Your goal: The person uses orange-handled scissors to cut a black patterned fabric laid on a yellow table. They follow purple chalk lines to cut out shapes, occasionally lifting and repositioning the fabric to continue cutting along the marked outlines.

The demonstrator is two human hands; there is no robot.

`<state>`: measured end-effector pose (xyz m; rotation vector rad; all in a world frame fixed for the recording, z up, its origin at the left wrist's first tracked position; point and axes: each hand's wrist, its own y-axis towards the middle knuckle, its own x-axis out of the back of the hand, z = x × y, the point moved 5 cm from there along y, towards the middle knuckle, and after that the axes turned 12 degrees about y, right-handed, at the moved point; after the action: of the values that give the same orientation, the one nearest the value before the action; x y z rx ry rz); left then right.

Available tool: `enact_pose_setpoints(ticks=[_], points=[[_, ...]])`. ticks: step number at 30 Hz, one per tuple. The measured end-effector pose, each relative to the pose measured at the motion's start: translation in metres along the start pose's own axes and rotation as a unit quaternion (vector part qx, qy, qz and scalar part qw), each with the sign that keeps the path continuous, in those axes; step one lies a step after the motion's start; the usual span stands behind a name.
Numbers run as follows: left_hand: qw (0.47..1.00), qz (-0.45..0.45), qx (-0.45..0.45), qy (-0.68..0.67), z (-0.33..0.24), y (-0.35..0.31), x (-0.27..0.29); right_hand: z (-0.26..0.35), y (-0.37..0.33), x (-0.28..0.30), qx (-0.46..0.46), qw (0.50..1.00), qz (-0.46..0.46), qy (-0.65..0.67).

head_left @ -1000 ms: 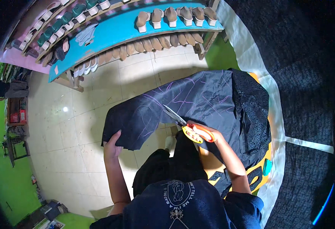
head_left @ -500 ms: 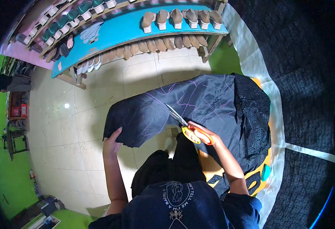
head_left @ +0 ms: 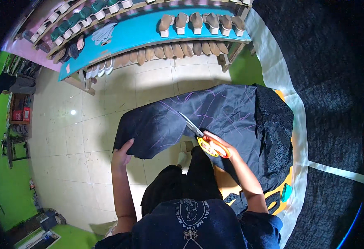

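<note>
A large black fabric (head_left: 227,114) with purple drawn lines spreads from an orange table on the right out over the floor. At its left end, my left hand (head_left: 123,155) pinches the near edge between thumb and fingers. My right hand (head_left: 216,144) grips scissors (head_left: 193,128) by their yellow and orange handles. The blades point up and left and lie against the fabric, at the inner end of a cut-out gap on its near side. From this view I cannot tell how far the blades are apart.
Black cut pieces (head_left: 274,199) and a small green object (head_left: 286,192) lie on the orange table (head_left: 227,179). Across the tiled floor (head_left: 82,141) stands a turquoise bench (head_left: 136,34) with heeled shoes on top and shoe forms beneath. A patterned black cloth (head_left: 331,124) with a white border hangs at right.
The view has tilted a little, so the bench and fabric sit slightly lower. Both hands keep their holds, and the scissors have hardly moved against the fabric.
</note>
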<state>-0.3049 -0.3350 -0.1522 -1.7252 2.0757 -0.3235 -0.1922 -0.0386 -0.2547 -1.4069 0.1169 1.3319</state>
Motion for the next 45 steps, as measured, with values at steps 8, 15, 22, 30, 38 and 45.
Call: enact_pose_setpoints(ticks=[8,15,22,30,38,45], points=[[1.0,-0.006,0.008,0.011,0.008,0.004,0.014,-0.003,0.002,0.003,-0.101,0.994,-0.032,-0.007],[0.999,-0.019,0.019,0.03,0.008,0.003,0.017,0.008,0.0,0.001,-0.093,0.992,-0.051,-0.072],[1.0,-0.001,0.012,-0.012,0.008,0.001,0.011,0.021,0.006,-0.008,-0.002,0.99,0.022,-0.14],[1.0,0.002,0.014,0.006,0.009,0.0,0.01,0.026,0.01,-0.01,-0.008,0.984,0.001,-0.18],[0.999,0.029,0.01,-0.035,0.024,0.005,0.018,0.025,0.004,-0.016,-0.074,0.982,-0.048,-0.165],[0.998,0.043,0.0,-0.045,0.027,0.005,0.017,0.026,0.01,-0.026,-0.017,0.983,0.063,-0.174]])
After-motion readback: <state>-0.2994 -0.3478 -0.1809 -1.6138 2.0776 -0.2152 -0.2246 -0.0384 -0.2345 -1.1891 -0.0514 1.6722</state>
